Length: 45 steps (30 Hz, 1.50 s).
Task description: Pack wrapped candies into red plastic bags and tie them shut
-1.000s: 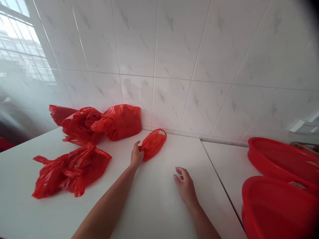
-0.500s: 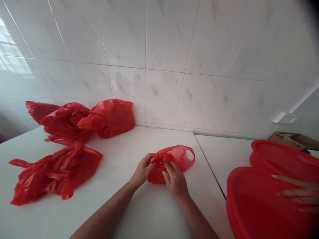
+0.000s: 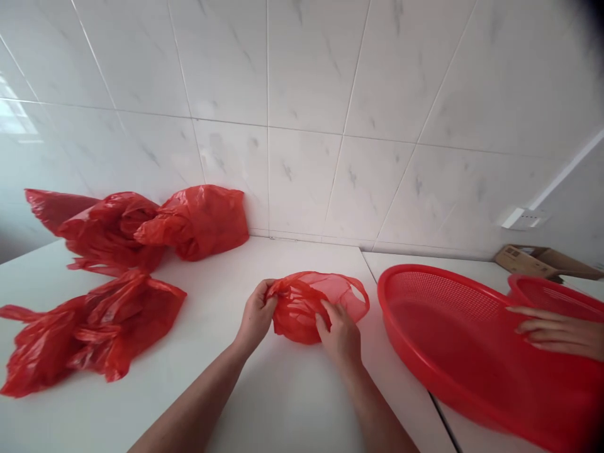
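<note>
Near the middle of the desk [image 3: 278, 402], held the small bag [image 3: 302, 318] between both hands; could not tell whether wholly resting on the surface. With the left hand [image 3: 257, 314], pinched the gathered left end between thumb and fingertips, nearly closed, seemingly to anchor film otherwise apt to slip. With the right hand [image 3: 343, 336], curled part-shut, had the near right side loosely between thumb and fingers, perhaps to draw the folds apart. Gripped from opposite sides, probably so as to pull evenly. Looked red, thin and see-through, pinkish toward the back and deeper where doubled up in front. Showed crinkles, small glossy streaks, a slack rounded body and an open handle loop on the right. To the left, had the back bags [image 3: 202, 220] up by the wall [image 3: 306, 75], perhaps for support, and the front bags [image 3: 136, 327] nearer, crumpled, apart from the hands. On the right, had the basket [image 3: 438, 292] over the desk's seam, with a second basket [image 3: 538, 286] behind and another person's hand [image 3: 561, 333] at the red plastic, possibly steadying it. Farther back, had a cardboard box [image 3: 523, 261]
</note>
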Tool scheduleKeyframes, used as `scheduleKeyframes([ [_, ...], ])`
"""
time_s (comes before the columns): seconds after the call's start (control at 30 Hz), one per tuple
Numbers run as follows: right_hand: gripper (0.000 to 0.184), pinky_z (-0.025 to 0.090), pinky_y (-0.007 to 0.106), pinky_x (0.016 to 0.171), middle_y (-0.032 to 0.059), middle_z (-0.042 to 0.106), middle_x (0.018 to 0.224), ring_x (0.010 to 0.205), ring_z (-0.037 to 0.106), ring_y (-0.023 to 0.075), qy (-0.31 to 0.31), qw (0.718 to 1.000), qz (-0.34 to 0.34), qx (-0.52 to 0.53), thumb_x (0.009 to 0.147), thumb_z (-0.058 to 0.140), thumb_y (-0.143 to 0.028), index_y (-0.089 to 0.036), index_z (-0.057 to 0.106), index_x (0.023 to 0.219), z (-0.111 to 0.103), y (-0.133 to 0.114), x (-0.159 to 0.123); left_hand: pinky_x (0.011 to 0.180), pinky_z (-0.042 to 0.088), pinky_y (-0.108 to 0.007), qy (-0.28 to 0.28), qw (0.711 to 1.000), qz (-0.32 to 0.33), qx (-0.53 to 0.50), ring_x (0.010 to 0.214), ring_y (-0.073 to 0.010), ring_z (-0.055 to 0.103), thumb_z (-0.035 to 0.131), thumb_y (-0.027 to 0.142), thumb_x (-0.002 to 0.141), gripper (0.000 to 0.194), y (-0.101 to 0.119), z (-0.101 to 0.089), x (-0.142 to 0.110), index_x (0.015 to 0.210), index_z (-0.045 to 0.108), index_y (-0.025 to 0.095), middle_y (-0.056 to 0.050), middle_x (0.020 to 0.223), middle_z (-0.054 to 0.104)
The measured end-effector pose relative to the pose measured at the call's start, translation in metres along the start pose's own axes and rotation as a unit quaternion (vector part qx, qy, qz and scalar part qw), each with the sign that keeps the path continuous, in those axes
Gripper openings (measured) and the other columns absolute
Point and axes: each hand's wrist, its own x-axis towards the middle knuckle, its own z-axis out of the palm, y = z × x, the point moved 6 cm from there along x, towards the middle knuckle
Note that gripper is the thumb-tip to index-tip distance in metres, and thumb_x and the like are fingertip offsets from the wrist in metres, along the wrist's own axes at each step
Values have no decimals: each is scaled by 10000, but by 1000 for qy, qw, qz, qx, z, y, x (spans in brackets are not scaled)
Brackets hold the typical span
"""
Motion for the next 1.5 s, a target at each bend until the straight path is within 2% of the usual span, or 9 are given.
scheduleKeyframes([
  [0.17,367,423,385,969,99,596,1139,1086,520,222,25,996,-85,19,879,369,-138,-180,610,1152,9,-2,4,605,449,-237,-40,999,-26,-17,731,-155,599,413,176,724,268,-15,5,3,934,576,203,-11,857,660],
  [0.47,396,454,431,911,80,589,1211,1004,553,286,-96,992,-81,-23,706,623,-225,-231,651,1101,26,-10,-3,615,491,-263,48,997,-55,33,733,-153,622,415,124,704,472,-39,-9,7,1156,491,236,-27,956,667],
  [0.73,363,494,335,838,85,610,1106,1011,575,191,8,995,34,92,898,296,-181,-191,567,1139,6,17,3,673,520,-315,46,993,-56,92,806,-190,653,407,101,741,466,-53,-11,9,1179,488,238,-54,992,676],
  [0.87,303,499,325,729,83,622,1039,891,613,206,-44,994,81,51,837,395,-165,-208,603,1053,16,33,5,968,416,-447,84,954,146,247,1185,-276,511,489,127,775,430,-16,-8,-4,1191,534,225,-122,1290,544],
  [1.0,210,455,289,609,64,604,1001,768,609,190,-81,994,71,31,800,521,-273,-227,622,978,24,27,2,1013,376,-395,-139,877,346,302,1175,-218,516,413,102,856,389,12,48,-37,1172,573,263,-76,1275,570],
  [1.1,241,438,280,609,57,600,1018,770,610,178,-99,993,62,19,819,489,-262,-244,622,1019,24,21,0,920,437,-372,-268,860,288,325,1081,-225,571,417,111,847,367,-4,81,-45,1142,594,238,-78,1179,630],
  [1.27,304,450,321,658,119,625,1086,948,605,241,-65,990,124,-35,860,419,-271,-214,611,1089,5,42,5,816,456,-404,-235,894,101,368,949,-304,628,584,325,763,360,-50,67,-23,1115,627,257,-97,1060,678],
  [1.4,282,439,330,604,101,676,795,735,630,228,-52,982,172,-52,862,380,-257,-209,657,886,-8,62,10,709,468,-332,-225,900,98,361,779,-255,655,583,319,756,294,-52,53,-19,1036,654,262,-70,879,699],
  [1.5,247,446,316,621,72,689,894,799,634,218,-44,985,160,-46,860,419,-296,-241,654,914,-12,53,8,750,467,-329,-226,898,138,352,856,-250,638,563,277,782,216,-34,57,-24,969,668,253,-78,941,689],
])
